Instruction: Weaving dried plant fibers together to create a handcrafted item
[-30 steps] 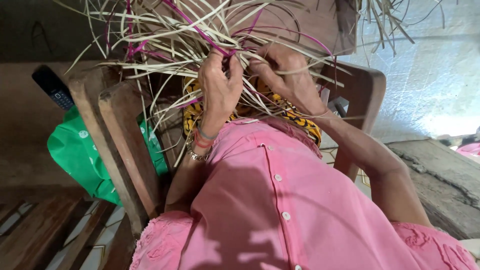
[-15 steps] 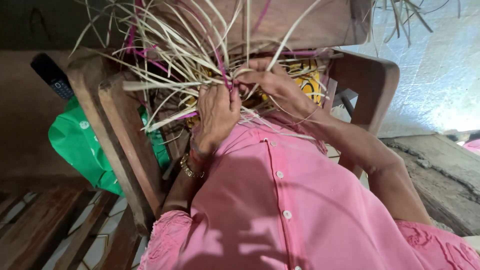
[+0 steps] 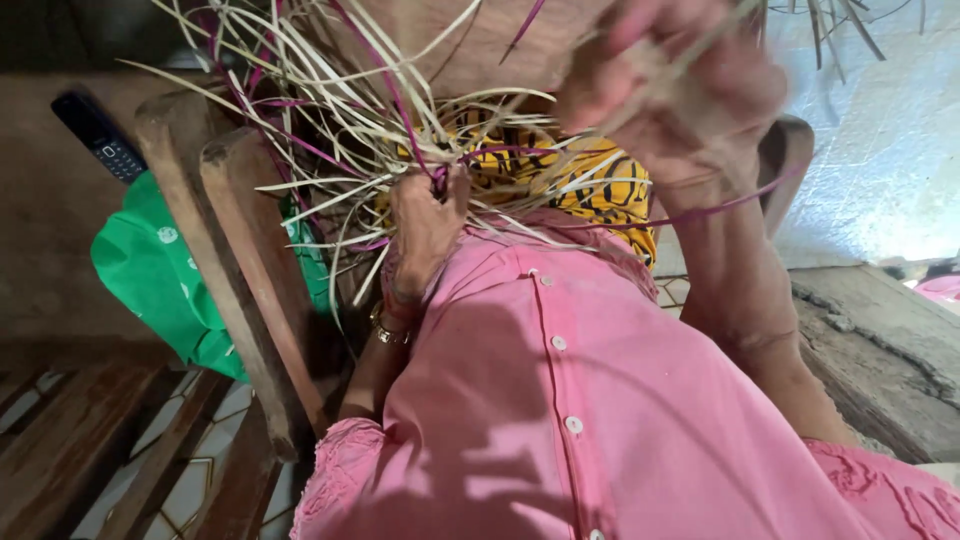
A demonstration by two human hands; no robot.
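A person in a pink buttoned shirt [image 3: 560,400] looks down at a loose bundle of thin, pale straw-coloured and purple-dyed weaving strips [image 3: 340,120]. The bundle fans out above and to the left of the left hand [image 3: 425,225], over a yellow and black patterned cloth [image 3: 590,185] on the lap.

The left hand is closed in a pinch, thumb against fingers, gripping the strips where they gather into a knot. The right hand [image 3: 680,85] is raised to the right of the bundle, close to the camera and blurred; it appears curled around a few pale strips and one long purple strip [image 3: 720,205] that runs back toward the left hand.

The strips look light, springy and thin, likely to crease or split if bent sharply, and best held at the gathered point.

Left of the bundle stand the worn wooden chair arms [image 3: 245,280], then a green plastic bag [image 3: 150,280] and a dark push-button phone [image 3: 100,135].
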